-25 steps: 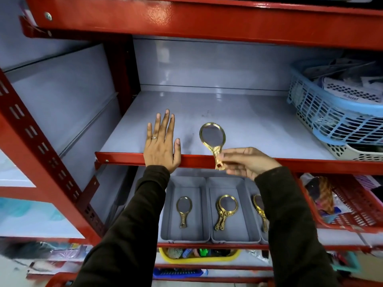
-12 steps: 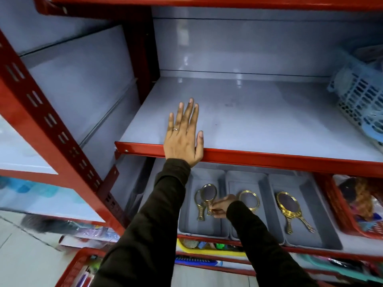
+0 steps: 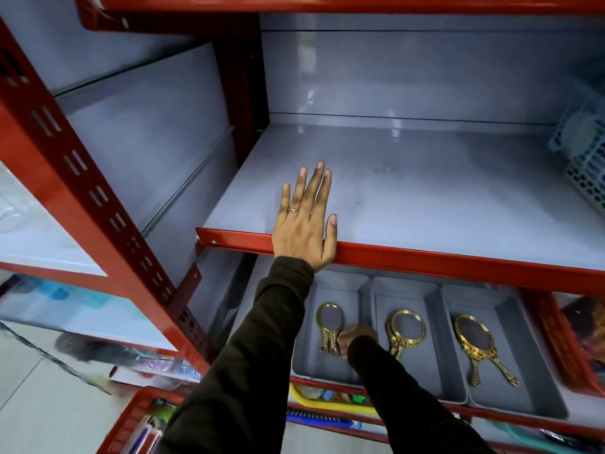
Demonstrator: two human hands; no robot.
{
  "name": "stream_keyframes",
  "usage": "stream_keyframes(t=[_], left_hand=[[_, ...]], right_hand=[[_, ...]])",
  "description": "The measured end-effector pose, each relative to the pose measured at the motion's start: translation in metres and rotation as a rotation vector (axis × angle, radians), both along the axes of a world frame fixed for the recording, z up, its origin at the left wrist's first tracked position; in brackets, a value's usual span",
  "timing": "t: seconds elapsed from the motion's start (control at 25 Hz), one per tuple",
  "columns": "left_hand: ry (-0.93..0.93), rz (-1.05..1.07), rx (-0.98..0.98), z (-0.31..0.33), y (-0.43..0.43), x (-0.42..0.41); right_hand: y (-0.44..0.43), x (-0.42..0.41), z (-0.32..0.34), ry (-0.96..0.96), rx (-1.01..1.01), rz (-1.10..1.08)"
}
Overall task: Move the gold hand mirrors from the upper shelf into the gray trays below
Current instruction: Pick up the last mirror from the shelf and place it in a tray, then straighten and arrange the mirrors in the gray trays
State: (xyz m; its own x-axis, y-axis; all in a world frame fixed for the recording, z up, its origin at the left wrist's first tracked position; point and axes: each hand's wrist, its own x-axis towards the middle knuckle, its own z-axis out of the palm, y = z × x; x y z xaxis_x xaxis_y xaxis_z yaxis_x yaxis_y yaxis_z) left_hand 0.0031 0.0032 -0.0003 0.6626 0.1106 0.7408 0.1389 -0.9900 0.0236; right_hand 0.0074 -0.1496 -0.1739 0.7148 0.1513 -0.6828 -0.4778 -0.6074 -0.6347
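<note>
Three trays [image 3: 370,286] side by side under upper shelf [image 3: 425,198], mirrors [image 3: 330,326] in each

Shop: red slotted shelving [image 3: 82,178], baskets [image 3: 586,152] of small goods

gold hand mirrors [image 3: 330,326] lie flat in three gray trays [image 3: 422,381]; handles toward viewer
</note>
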Motion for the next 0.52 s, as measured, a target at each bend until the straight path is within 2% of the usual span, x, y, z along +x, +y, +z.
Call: stream_keyframes(t=[0.08, 0.32, 0.52], left_hand=[[0.022, 0.015, -0.006, 0.002, -0.001, -0.001], [0.130, 0.052, -0.058, 0.013, -0.013, -0.016], [0.078, 0.023, -0.224, -0.002, -0.059, -0.044]], right_hand=[[-0.012, -0.006, 0.002, -0.037, 0.015, -0.020], [-0.082, -0.026, 0.042, 0.013, 0.375, -0.345], [-0.147, -0.022, 0.053, -0.114, 0.339, -0.381]])
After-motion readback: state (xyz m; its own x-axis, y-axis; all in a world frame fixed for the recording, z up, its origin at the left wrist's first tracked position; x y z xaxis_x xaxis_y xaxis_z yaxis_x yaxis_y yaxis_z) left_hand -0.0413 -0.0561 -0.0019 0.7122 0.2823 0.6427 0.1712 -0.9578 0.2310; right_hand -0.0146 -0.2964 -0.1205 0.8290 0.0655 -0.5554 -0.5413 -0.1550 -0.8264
